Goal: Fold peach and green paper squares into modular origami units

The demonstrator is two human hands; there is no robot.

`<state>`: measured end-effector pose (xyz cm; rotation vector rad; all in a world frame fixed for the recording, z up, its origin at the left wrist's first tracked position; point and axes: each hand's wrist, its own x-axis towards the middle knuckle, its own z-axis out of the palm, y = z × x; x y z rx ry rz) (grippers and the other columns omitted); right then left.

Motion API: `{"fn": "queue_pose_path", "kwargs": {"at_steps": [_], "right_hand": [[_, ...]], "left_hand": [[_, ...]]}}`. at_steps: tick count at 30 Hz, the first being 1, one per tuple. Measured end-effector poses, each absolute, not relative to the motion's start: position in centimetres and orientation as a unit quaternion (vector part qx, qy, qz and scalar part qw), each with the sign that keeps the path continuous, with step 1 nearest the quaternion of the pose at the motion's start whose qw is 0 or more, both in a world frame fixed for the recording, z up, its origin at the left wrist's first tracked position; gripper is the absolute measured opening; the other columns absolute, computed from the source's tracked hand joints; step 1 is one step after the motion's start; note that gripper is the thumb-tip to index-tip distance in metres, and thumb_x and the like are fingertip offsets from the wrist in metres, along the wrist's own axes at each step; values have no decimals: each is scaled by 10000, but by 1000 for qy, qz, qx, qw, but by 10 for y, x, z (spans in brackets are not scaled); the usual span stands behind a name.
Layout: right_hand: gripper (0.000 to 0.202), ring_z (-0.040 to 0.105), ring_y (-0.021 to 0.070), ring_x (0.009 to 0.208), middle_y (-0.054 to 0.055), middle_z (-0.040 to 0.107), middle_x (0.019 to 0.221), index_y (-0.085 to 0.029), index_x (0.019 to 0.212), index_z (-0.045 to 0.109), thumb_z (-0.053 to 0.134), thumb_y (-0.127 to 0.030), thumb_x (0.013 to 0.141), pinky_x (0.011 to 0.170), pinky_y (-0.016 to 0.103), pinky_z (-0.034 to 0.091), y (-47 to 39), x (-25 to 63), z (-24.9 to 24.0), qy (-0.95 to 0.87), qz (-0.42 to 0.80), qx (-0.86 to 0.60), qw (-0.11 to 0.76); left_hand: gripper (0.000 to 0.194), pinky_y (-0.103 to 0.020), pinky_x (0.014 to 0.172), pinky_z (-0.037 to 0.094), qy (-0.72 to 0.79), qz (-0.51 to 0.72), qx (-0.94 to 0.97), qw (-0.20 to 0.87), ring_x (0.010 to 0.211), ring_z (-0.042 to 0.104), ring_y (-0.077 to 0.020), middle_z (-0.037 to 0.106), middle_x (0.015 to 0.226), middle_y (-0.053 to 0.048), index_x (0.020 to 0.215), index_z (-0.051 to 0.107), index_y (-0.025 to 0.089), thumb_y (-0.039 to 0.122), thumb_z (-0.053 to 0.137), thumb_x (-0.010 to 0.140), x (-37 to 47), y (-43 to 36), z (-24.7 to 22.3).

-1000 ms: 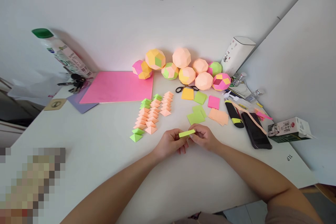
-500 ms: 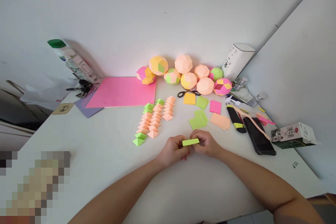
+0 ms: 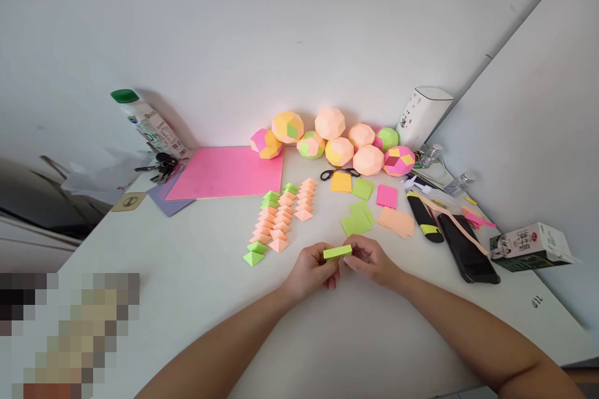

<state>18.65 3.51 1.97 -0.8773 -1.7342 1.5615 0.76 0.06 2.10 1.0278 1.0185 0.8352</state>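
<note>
A narrow folded strip of green paper (image 3: 337, 252) lies level between my hands, above the near part of the desk. My left hand (image 3: 312, 272) is closed on its left end, thumb in front. At the right end, the bent fingers of my right hand (image 3: 372, 260) pinch the paper. Beyond them lie green paper squares (image 3: 356, 222) and peach paper squares (image 3: 397, 222). To the left stand rows of small folded pyramid units, some peach (image 3: 282, 224) and some green (image 3: 255, 254).
Several faceted paper balls (image 3: 330, 124) are heaped by the wall. Black scissors (image 3: 327, 174) lie before them, a pink sheet (image 3: 224, 173) to the left. On the right are a utility knife (image 3: 425, 219), a phone (image 3: 468, 249) and a milk carton (image 3: 531, 246).
The view has shifted a little, so the desk items appear lower and mostly further right. My right fingers have changed position on the green paper, with the thumb now at its lower right edge.
</note>
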Motion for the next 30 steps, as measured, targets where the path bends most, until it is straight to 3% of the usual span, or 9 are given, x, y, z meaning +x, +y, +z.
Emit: {"fn": "queue_pose_path", "kwargs": {"at_steps": [7, 15, 20, 22, 30], "right_hand": [[196, 485, 118, 599, 8, 519, 704, -170, 745, 574, 567, -350, 824, 553, 245, 406, 34, 186, 19, -653, 596, -353, 306], [178, 469, 115, 526, -18, 521, 568, -175, 679, 538, 563, -297, 807, 530, 253, 395, 36, 189, 14, -594, 621, -378, 345], [215, 480, 116, 512, -13, 536, 561, -174, 639, 519, 575, -312, 795, 527, 262, 404, 38, 188, 16, -574, 621, -393, 362], [198, 461, 108, 504, -27, 514, 555, -174, 672, 518, 586, -317, 792, 506, 247, 380, 37, 187, 15, -580, 634, -381, 341], [203, 449, 97, 517, -39, 473, 575, -178, 648, 459, 558, -259, 806, 511, 237, 374, 34, 186, 15, -609, 620, -362, 336]], "left_hand": [[75, -188, 405, 393, 447, 355, 475, 670, 422, 549, -91, 587, 550, 31, 721, 502, 170, 211, 564, 721, 8, 0, 19], [237, -202, 375, 388, 456, 385, 421, 683, 378, 532, -100, 593, 520, 25, 719, 453, 175, 370, 582, 759, 9, 2, 19], [261, -223, 457, 460, 414, 468, 391, 676, 588, 624, -129, 633, 726, -4, 774, 388, 194, 363, 586, 790, 9, 3, 20], [315, -222, 461, 468, 410, 478, 388, 673, 628, 633, -138, 617, 719, 16, 769, 350, 208, 353, 630, 764, 10, 4, 20], [390, -200, 411, 411, 421, 491, 373, 666, 413, 527, -79, 587, 592, 64, 691, 285, 214, 339, 650, 749, 12, 4, 15]]}}
